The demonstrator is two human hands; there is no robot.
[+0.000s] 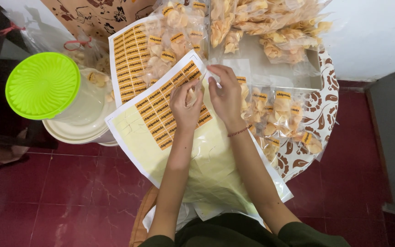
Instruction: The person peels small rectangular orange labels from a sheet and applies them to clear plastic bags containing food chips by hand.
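Both hands meet over the middle of the counter (330, 98), which has a brown-and-white patterned cover. Left hand (186, 104) and right hand (226, 93) both pinch one small clear bag of pale yellow chips (192, 95), fingers curled shut on it; the bag sits between the hands, just above the sticker sheet, mostly hidden by the fingers. Under the hands: big white sticker sheet (161, 132), rows of small orange rectangular stickers at its upper part, lower part pale yellow w/ stickers already peeled. Second sticker sheet (126, 59) behind it, upper left, orange stickers in columns. Right of the hands: labelled chip bags (280, 116) lying flat, each w/ one orange sticker near the top. More labelled bags (174, 41) at top centre on the 2nd sheet. Top right: pile of clear chip bags (270, 27), stickers hard to see. Left: clear plastic jar w/ lime green lid (42, 84), standing on a cream plate (76, 132). Red tiled floor (69, 192) below.
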